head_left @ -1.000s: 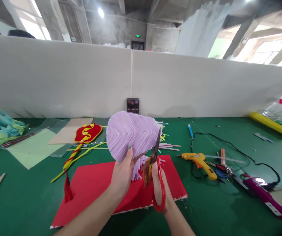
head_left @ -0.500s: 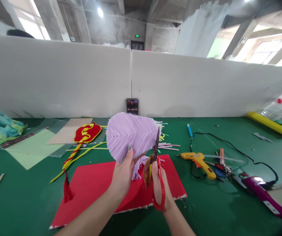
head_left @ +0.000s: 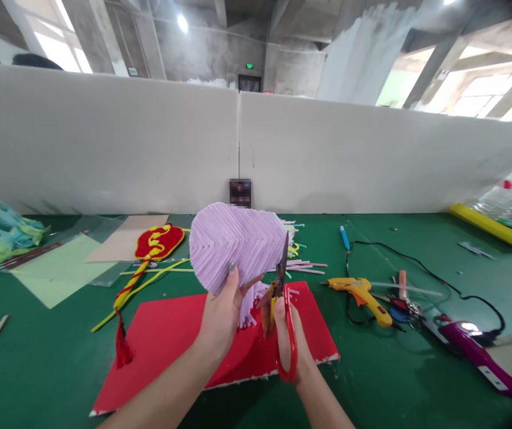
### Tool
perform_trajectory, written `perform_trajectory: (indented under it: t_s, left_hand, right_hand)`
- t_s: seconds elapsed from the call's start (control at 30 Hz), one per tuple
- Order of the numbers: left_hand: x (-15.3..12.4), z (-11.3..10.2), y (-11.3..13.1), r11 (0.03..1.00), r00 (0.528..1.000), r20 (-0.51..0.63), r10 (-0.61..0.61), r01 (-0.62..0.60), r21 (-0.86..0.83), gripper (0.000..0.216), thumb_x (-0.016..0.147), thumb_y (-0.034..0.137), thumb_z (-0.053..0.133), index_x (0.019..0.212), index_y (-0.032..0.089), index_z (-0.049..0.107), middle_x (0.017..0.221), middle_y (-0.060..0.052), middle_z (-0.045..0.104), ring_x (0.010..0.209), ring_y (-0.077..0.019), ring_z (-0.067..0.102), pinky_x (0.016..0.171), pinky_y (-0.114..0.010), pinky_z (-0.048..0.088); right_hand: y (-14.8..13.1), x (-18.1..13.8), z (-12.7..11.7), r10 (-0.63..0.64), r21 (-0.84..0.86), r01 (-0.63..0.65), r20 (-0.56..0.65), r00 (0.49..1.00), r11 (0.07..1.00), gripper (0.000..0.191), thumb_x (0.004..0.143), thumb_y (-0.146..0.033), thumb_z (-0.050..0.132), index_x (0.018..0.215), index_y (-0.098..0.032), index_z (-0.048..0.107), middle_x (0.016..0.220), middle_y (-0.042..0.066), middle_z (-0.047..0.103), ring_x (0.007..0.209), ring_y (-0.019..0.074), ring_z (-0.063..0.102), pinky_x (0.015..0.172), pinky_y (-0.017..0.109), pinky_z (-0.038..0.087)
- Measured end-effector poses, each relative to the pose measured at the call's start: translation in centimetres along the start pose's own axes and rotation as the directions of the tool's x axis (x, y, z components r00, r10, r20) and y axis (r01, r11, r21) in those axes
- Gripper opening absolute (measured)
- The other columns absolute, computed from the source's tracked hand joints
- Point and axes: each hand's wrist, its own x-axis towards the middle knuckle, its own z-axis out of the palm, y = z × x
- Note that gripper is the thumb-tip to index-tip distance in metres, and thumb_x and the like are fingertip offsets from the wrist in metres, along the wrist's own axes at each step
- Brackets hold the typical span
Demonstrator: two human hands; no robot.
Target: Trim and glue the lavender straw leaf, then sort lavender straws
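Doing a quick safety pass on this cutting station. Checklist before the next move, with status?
1. Left hand has a grip on the lilac piece: ok, thumb across its face.
2. Right hand holds the scissors by the handles: ok.
3. Blades open or closed: cannot tell, seen nearly edge-on.
4. Blades clear of left fingertips: cannot tell; they look close, depth unclear.
5. Red board free of other things: not ok, red tassel overlaps its left edge.
6. Glue gun apart from both hands: ok, lying to the right.
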Motion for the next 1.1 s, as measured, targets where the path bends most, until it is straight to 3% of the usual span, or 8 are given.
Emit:
perform_trajectory:
  t_s: [0.13,0.37,0.47,0.63,1.1]
  left_hand:
    - [0.5,0.1,0.6,0.998,0.998,0.004,0.064,-0.064,-0.023,0.039,0.079,0.026,0.065,0.116,0.033,0.055,0.118,0.002,0.063,0.115,-0.0246,0.054,0.083,-0.036,0.055]
    - [0.9,0.4,1.4,0.997,0.997,-0.03,0.078,-0.078,-0.008,0.039,0.079,0.03,0.065,0.116,0.026,0.056,0.124,-0.003,0.059,0.113,-0.0274,0.056,0.088,-0.042,0.053]
    - [0.8,0.4,1.2,0.996,0.996,-0.024,0.086,-0.086,-0.008,0.038,0.078,0.032,0.066,0.114,0.027,0.056,0.124,-0.003,0.059,0.111,-0.0258,0.057,0.086,-0.041,0.054]
    - [0.7,0.3,0.7,0.995,0.995,-0.002,0.098,-0.098,-0.005,0.032,0.076,0.031,0.067,0.108,0.031,0.059,0.119,0.0,0.062,0.113,-0.0237,0.056,0.083,-0.038,0.055]
    - [0.4,0.1,0.3,0.995,0.998,0.0,0.056,-0.056,0.081,0.036,0.077,0.03,0.067,0.112,0.029,0.058,0.12,-0.002,0.062,0.112,-0.0253,0.057,0.082,-0.035,0.055]
  right_hand:
    - [0.1,0.2,0.1,-0.016,-0.025,0.017,0.026,1.0,1.0,0.047,0.08,-0.062,0.046,0.088,-0.018,0.06,0.069,0.001,0.053,0.057,0.0115,0.043,0.051,0.023,0.037]
    - [0.5,0.1,0.1,-0.013,-0.009,0.013,0.023,1.0,1.0,0.046,0.08,-0.061,0.046,0.086,-0.017,0.059,0.076,0.004,0.057,0.068,0.0151,0.05,0.06,0.026,0.044]
    - [0.5,0.0,0.0,-0.024,-0.038,0.026,0.051,0.998,0.999,0.044,0.084,-0.059,0.041,0.082,-0.017,0.056,0.077,0.003,0.054,0.069,0.0136,0.048,0.063,0.026,0.042]
    - [0.2,0.0,-0.1,0.017,-0.053,-0.01,0.129,0.991,0.999,0.045,0.086,-0.06,0.036,0.08,-0.018,0.051,0.066,-0.001,0.046,0.058,0.0107,0.04,0.054,0.024,0.035]
    - [0.2,0.0,-0.1,0.009,0.011,-0.01,0.07,0.998,1.0,0.04,0.086,-0.056,0.041,0.083,-0.018,0.052,0.07,-0.001,0.046,0.063,0.0101,0.04,0.058,0.023,0.035]
